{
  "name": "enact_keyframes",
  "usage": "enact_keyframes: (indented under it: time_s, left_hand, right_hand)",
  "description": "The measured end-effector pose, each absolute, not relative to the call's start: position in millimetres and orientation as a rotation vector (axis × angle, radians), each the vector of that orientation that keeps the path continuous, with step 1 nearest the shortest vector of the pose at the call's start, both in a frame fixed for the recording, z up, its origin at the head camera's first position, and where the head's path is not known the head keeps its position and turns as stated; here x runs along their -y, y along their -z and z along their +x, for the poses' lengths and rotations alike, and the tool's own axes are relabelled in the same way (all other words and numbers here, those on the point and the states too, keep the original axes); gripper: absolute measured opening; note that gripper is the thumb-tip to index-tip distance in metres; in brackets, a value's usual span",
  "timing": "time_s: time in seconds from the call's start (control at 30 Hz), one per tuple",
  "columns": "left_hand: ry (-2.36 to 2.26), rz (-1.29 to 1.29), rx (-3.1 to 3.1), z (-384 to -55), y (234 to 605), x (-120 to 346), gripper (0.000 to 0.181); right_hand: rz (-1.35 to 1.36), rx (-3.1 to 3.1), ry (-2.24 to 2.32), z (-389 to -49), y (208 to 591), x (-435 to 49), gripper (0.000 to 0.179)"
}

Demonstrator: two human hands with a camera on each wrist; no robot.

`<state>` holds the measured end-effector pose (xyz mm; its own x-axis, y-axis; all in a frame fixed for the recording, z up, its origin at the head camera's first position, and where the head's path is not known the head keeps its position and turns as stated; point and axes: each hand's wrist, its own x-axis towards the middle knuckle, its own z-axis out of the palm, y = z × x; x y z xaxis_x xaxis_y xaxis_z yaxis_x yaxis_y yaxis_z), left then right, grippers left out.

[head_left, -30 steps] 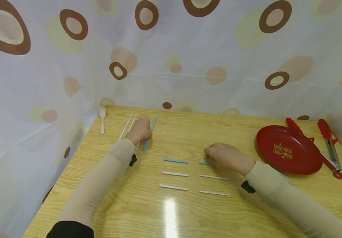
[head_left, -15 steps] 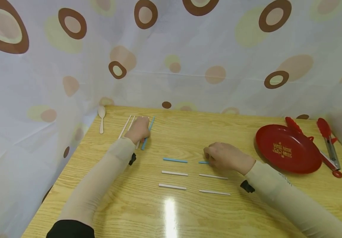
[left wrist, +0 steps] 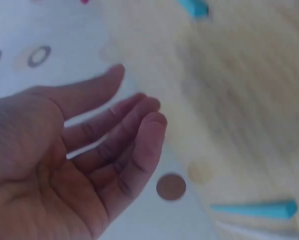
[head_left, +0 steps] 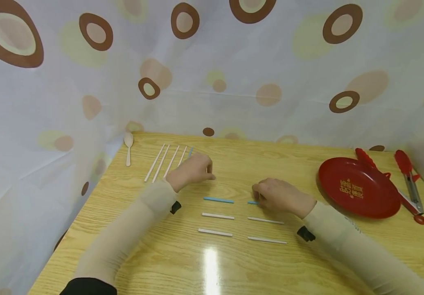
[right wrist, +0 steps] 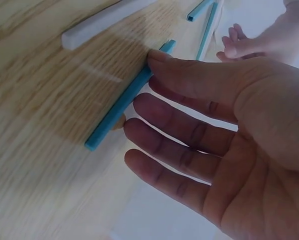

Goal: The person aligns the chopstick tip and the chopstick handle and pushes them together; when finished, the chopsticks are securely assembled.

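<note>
My right hand (head_left: pixel 280 194) pinches a short blue stick (right wrist: pixel 117 107) between thumb and index finger, low over the wooden table; the other fingers are apart and loosely bent. Left of it lies another short blue stick (head_left: pixel 218 200). My left hand (head_left: pixel 193 170) is in the air beside the long sticks, empty, with its fingers loosely curved in the left wrist view. Several long white sticks (head_left: pixel 154 163) lie side by side at the back left. A long blue stick (head_left: pixel 190 152) beside them is mostly hidden behind the left hand.
Short white sticks lie in two rows nearer to me, such as the left one (head_left: pixel 217 216) and the right one (head_left: pixel 265 220). A spoon (head_left: pixel 128 145) is at the back left corner. At the right are a red plate (head_left: pixel 359 205) and red-tipped tongs (head_left: pixel 411 180).
My left hand has left the long sticks, moving right and slightly towards me, and its fingers have come loose. The right hand stays at the short blue stick.
</note>
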<state>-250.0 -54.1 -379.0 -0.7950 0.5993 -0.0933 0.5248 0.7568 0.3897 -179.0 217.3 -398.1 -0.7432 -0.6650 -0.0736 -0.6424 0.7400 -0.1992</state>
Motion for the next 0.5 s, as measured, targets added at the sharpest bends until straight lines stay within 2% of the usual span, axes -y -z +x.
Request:
enact_keyframes:
  time_s: [0.07, 0.2, 0.33, 0.5]
  left_hand:
    - [-0.479, 0.983, -2.680, -242, 384, 45, 0.018]
    - [-0.416, 1.093, -2.563, -230, 396, 34, 0.023]
    - [-0.376, 1.122, -2.547, -225, 402, 29, 0.025]
    - [-0.336, 1.136, -2.544, -225, 402, 27, 0.020]
  right_hand:
    - [-1.079, -2.790, 0.254, -179, 399, -218, 0.016]
    - [-1.119, -2.788, 0.264, -180, 400, -219, 0.018]
    - [-1.117, -2.803, 0.267, -180, 401, -219, 0.019]
    - [-1.093, -2.805, 0.251, -180, 401, -219, 0.014]
